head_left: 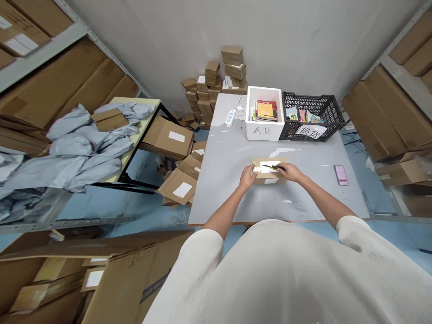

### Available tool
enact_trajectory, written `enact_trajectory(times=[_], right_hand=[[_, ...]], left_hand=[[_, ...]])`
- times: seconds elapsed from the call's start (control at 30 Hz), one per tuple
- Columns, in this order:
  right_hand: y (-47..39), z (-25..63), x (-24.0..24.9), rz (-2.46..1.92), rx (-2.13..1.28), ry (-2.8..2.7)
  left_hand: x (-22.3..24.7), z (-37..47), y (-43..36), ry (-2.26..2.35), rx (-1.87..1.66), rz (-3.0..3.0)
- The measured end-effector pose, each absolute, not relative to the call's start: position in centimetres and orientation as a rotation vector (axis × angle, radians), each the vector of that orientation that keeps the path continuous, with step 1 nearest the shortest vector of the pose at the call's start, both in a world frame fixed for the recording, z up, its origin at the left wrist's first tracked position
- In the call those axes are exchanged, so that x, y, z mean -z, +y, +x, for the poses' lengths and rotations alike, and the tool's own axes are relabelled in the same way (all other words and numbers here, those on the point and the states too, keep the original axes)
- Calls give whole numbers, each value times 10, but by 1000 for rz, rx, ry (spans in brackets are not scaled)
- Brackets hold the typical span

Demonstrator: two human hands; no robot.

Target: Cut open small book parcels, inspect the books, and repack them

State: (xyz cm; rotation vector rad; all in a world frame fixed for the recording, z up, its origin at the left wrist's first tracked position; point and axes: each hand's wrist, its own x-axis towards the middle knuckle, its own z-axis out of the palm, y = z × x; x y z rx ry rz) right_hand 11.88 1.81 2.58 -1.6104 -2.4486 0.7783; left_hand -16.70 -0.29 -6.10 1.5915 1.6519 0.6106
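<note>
A small cardboard box [271, 179] sits on the grey table in front of me, with a white label on its top and another on its near side. My left hand [248, 175] grips the box at its left end, fingers bent over the edge. In my right hand [289, 172] is a dark box cutter [270, 167], its narrow tip pointing left across the top label. That hand is closed round the handle, above the right part of the box. Whether the tip touches the cardboard I cannot tell.
Behind the box stand a white foam bin [265, 132] with books and a black crate [312, 135] with booklets. A power strip [230, 118] and a pink phone-like item [340, 174] lie on the table [222, 189]. Grey parcels [72, 148] and stacked cartons [180, 182] fill the left.
</note>
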Motion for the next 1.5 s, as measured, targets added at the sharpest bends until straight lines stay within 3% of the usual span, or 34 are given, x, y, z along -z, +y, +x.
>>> enact_trajectory(times=[0.33, 0.9, 1.5], right_hand=[[44, 67, -48, -1521, -437, -2912], [48, 55, -47, -1526, -367, -2981], [37, 40, -43, -1512, -73, -3144]], left_hand=[[57, -163, 4, 1712, -619, 1598], [51, -165, 3, 1733, -551, 1629], [48, -165, 4, 1748, -523, 1660]])
